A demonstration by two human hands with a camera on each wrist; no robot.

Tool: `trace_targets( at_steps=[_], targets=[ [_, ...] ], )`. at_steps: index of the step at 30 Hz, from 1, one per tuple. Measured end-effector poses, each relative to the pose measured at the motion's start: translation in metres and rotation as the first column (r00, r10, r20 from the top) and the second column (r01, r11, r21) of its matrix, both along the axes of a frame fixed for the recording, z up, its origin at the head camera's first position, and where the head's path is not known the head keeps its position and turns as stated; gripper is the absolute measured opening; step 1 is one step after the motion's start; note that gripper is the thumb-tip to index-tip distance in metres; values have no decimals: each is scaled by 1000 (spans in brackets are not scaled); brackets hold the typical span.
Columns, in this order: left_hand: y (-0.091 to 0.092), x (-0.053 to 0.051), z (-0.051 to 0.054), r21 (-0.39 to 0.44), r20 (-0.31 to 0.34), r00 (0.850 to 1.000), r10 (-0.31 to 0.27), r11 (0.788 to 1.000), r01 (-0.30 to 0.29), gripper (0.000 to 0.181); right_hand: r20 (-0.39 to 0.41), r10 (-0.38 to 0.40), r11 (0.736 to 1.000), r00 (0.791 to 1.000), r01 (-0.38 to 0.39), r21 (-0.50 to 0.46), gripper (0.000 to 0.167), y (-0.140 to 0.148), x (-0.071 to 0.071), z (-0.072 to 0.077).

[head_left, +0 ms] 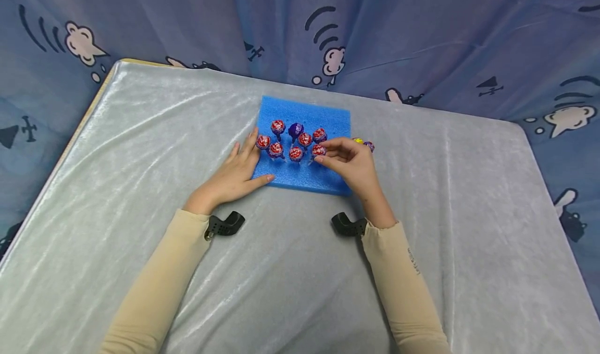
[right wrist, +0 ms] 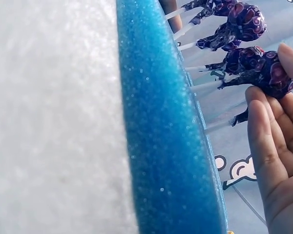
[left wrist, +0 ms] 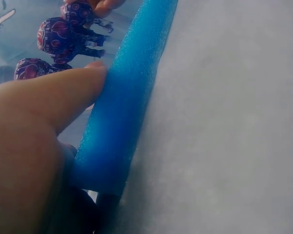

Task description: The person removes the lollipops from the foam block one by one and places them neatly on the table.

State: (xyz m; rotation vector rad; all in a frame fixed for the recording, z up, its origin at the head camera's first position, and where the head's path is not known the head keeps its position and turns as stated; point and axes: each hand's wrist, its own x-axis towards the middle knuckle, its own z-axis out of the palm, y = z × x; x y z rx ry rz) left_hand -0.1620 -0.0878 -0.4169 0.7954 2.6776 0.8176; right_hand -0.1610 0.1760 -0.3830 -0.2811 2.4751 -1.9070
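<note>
A blue foam block (head_left: 304, 179) lies on the table, with several wrapped lollipops standing in it on their sticks. Most wrappers look red and purple; one lollipop (head_left: 296, 130) is plain purple. My right hand (head_left: 352, 164) pinches the head of a red and purple lollipop (right wrist: 278, 80) between thumb and fingers. In the right wrist view its white stick (right wrist: 205, 87) reaches the foam. My left hand (head_left: 234, 174) rests at the block's left edge, fingers straight, its thumb (left wrist: 83, 80) lying on the foam near the front corner.
Beyond my right hand, a yellow lollipop (head_left: 358, 140) and a purple one (head_left: 369, 146) show past the block's right edge, partly hidden. A pale velvety cloth (head_left: 492, 239) covers the table. Behind it hangs a blue patterned curtain (head_left: 422, 36).
</note>
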Motion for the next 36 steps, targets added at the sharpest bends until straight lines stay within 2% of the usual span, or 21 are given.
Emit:
trace_targets(
  at_steps=[10, 20, 27, 36],
  targets=[
    [0, 0, 0, 2, -1, 1000, 1, 1000, -1, 84, -52, -17, 999, 998, 14, -51, 26, 3, -2, 1],
    [0, 0, 0, 2, -2, 1000, 0, 1000, 0, 84, -38, -37, 997, 999, 34, -70, 27, 6, -1, 6],
    [-1, 0, 0, -2, -4, 1000, 2, 1000, -2, 83, -64, -34, 988, 997, 24, -156, 27, 10, -2, 6],
    [0, 0, -1, 4, -7, 1000, 2, 1000, -2, 84, -79, -55, 982, 995, 39, -186, 21, 17, -2, 9]
  ],
)
